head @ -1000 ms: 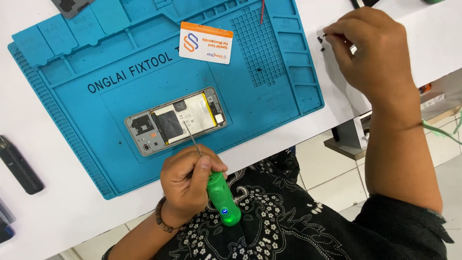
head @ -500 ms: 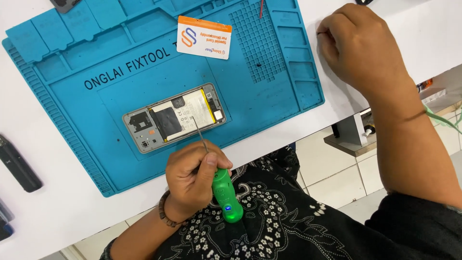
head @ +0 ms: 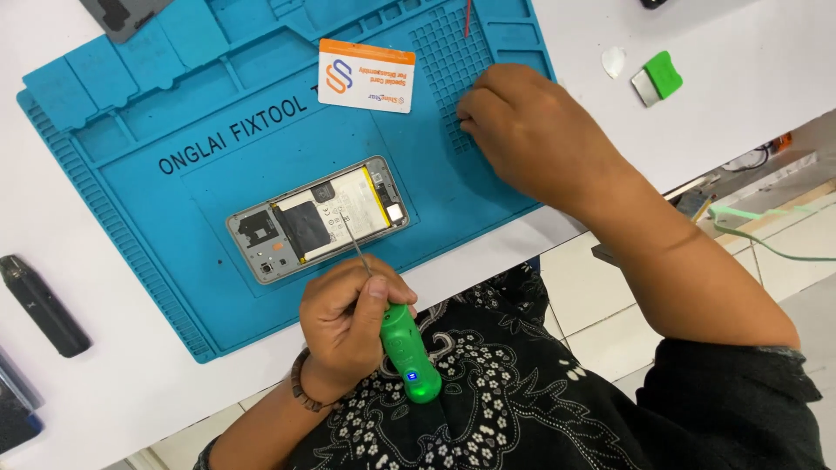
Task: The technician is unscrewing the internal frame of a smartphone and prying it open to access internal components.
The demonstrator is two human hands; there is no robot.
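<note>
Right hand (head: 531, 139) had moved from the tabletop's edge onto the blue repair mat (head: 174, 113), fingers pinched, contents unclear. Left hand (head: 348, 322) gripped the green electric screwdriver (head: 407, 352), tip at the opened phone (head: 318, 218) mid-mat.

Hidden and cut off — hands, mat, edge items

The right hand (head: 531, 130) covers its own fingertips on the blue mat (head: 174, 130); the grey piece (head: 122, 13) and dark object (head: 17, 409) run off-frame — unidentifiable.
</note>
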